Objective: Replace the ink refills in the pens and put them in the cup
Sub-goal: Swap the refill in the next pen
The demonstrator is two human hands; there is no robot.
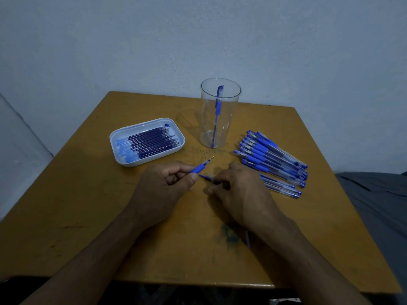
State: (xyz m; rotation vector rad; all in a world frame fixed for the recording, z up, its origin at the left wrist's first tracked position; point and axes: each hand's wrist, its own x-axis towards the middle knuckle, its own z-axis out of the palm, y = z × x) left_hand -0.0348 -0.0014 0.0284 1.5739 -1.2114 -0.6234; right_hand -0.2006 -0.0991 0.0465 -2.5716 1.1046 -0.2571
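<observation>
One pen in cup (220,113): upright, leaning on the wall.
Left hand (163,186): pinching blue grip section (199,167), in front of cup.
Right hand (237,188): curled round pen barrel (207,177).
Refill tray (147,145): left of cup.
Pen pile (273,160): right of cup.

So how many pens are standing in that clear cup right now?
1. A single blue pen leans inside the clear cup at the back of the table; through the see-through wall no other shows.
</observation>
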